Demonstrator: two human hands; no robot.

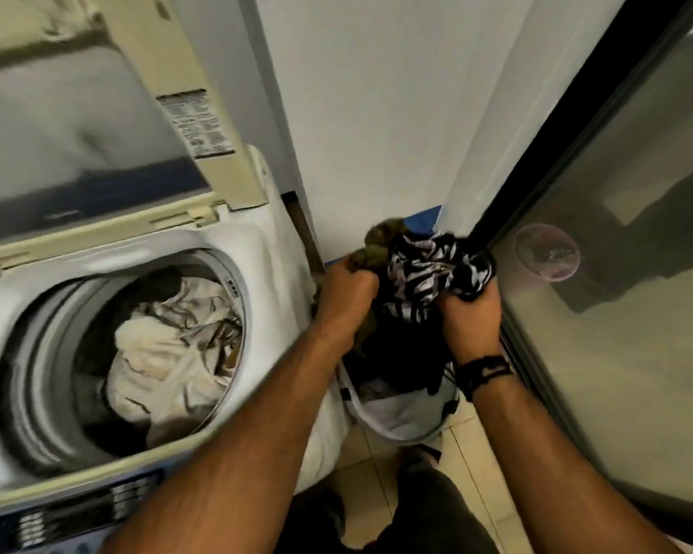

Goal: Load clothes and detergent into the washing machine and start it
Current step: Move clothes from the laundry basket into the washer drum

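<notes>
Two bare forearms reach forward: the left hand (pixel 347 291) is clenched round an olive-green garment (pixel 371 251), the right hand (pixel 472 311) round a black-and-white patterned garment (pixel 429 273), both lifted over the laundry basket (pixel 409 427) on the floor beside the washing machine (pixel 257 249). These clothes look light, soft and floppy, so a bunched fistful probably holds best, with trailing ends likely to snag. One open drum (pixel 41 377) lies beyond, with pale clothes (pixel 165 349) inside; no detergent shows.
</notes>
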